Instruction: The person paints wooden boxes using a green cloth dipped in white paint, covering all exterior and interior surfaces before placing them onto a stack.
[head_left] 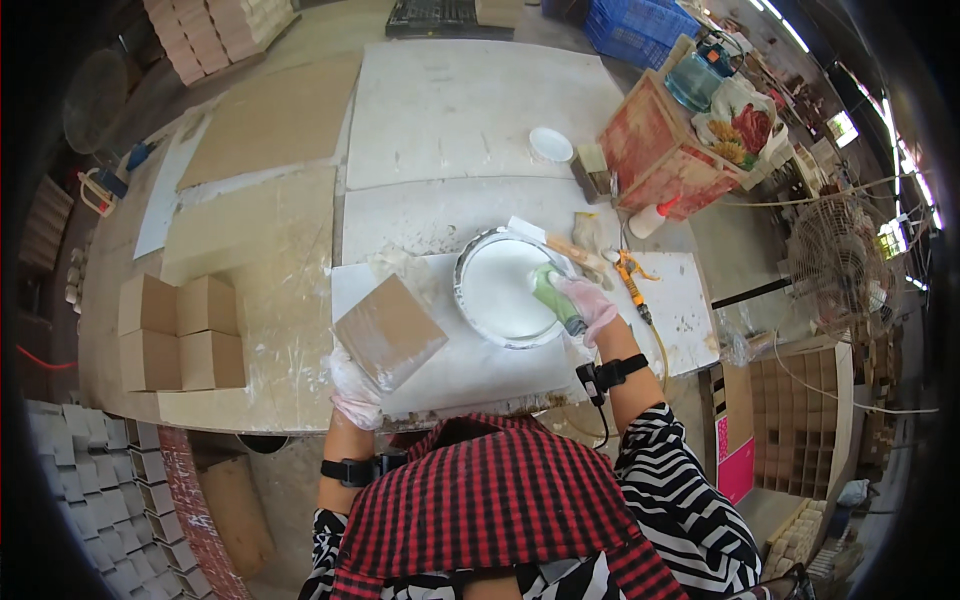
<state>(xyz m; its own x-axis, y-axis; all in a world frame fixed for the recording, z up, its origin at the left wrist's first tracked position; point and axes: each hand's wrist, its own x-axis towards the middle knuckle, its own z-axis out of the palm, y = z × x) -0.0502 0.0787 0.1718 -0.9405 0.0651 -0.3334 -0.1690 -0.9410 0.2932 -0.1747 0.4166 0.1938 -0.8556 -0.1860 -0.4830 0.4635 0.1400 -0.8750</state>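
My left hand (356, 389), in a thin clear glove, is closed on the lower left edge of a brown square box (392, 328) with whitish wet streaks on its face. In my right hand (588, 303), also gloved, is a green cylindrical tool (556, 300) with a dark lower end; its exact kind does not show. Its pale tip is over the right side of a round bucket (461, 287) of white liquid. The bucket stands on the table in front of me, right of the box.
Stacked brown boxes (180, 333) stand on the table's left. Behind the bucket lies a wide brush (560, 243); to its right lies an orange air gun (634, 277) with a hose. Farther back are a white bowl (550, 145), a squeeze bottle (647, 220) and a reddish crate (655, 140).
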